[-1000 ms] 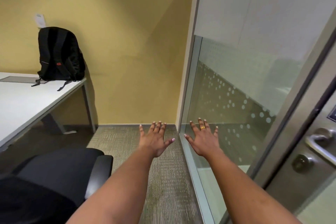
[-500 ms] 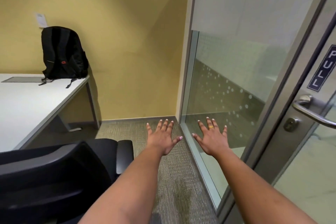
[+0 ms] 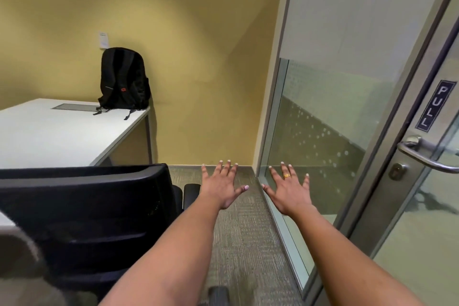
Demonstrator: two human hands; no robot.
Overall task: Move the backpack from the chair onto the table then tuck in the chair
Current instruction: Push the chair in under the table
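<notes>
Both the left hand (image 3: pixel 221 189) and the right hand (image 3: pixel 289 192) hover empty with fingers spread, the left nearer the chair (image 3: pixel 87 206), whose backrest lies just to its left before the counter (image 3: pixel 49 136), where the backpack (image 3: pixel 123 79) stands upright at the far corner.

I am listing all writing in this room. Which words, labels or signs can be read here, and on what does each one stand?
"PULL": dark sign on the door, above the handle.
White plate on the wall above the backpack: too blurred to read.
Red mark on the backpack: too small to read.
</notes>
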